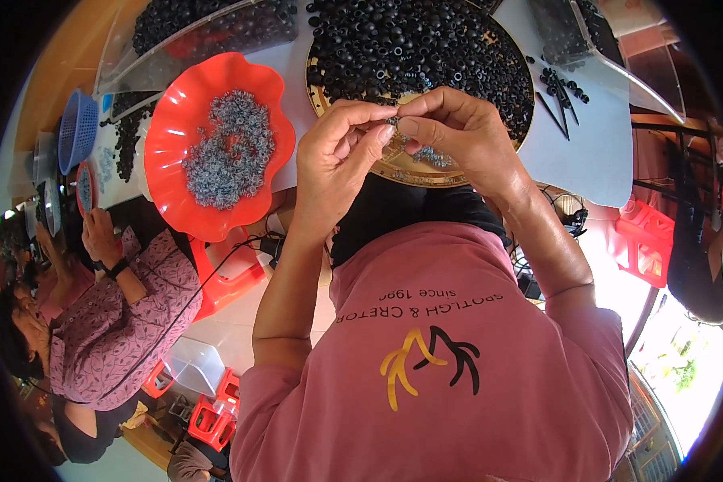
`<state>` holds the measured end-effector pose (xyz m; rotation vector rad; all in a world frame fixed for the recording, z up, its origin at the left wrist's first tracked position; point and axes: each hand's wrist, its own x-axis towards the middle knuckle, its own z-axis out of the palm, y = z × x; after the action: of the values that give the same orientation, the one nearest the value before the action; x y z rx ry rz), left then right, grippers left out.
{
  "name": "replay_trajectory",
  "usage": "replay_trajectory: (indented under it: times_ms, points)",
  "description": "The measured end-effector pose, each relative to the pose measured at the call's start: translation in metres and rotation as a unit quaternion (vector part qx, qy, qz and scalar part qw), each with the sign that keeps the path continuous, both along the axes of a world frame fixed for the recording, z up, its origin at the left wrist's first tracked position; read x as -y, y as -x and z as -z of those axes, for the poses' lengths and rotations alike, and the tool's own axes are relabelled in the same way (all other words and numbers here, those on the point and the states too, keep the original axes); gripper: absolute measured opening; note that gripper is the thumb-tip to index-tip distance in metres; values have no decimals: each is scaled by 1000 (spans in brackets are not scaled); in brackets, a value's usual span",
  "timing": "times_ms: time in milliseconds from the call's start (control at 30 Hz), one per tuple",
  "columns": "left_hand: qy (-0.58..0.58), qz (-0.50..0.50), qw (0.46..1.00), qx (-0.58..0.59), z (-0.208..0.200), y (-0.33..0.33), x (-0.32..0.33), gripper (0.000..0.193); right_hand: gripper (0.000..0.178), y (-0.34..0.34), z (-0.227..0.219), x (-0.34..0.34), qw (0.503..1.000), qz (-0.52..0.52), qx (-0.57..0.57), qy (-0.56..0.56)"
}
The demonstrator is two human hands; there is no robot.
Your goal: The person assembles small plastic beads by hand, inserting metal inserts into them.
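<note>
Over the near side of a round golden tray (410, 178), my left hand (341, 145) and my right hand (462, 132) meet with their fingertips almost touching. Thumb and forefinger are pinched together on each hand. Whatever sits between them is too small to make out. Many small black round caps and rings (410, 48) cover most of the tray. Beneath my fingers, a few small greyish clear pieces (432, 157) lie near its front rim. To the left, a red wavy-rimmed bowl (165, 136) holds a heap of similar greyish clear pieces (229, 157).
Clear plastic bins (209, 32) with black parts stand at the far left and far right. Black stick-like tools (561, 100) lie right of the tray beside loose black pieces. A blue basket (78, 128) and a co-worker (124, 321) are at the left. Red stools (647, 241) stand below.
</note>
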<state>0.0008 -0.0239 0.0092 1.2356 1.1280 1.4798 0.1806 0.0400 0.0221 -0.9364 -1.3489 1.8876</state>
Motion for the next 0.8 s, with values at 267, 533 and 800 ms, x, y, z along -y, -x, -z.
replay_trajectory:
  times_ms: [267,533,800]
  points:
    - [168,60,971,159,0,11,-2,15,14,0,3,-3,988,-27,-1,-155]
    - [219,113,945,217,-4,12,-4,19,15,-2,8,-9,993,-45,-49,-102]
    - [102,31,994,20,-5,-2,0,15,21,-3,15,-10,946,-37,-190,259]
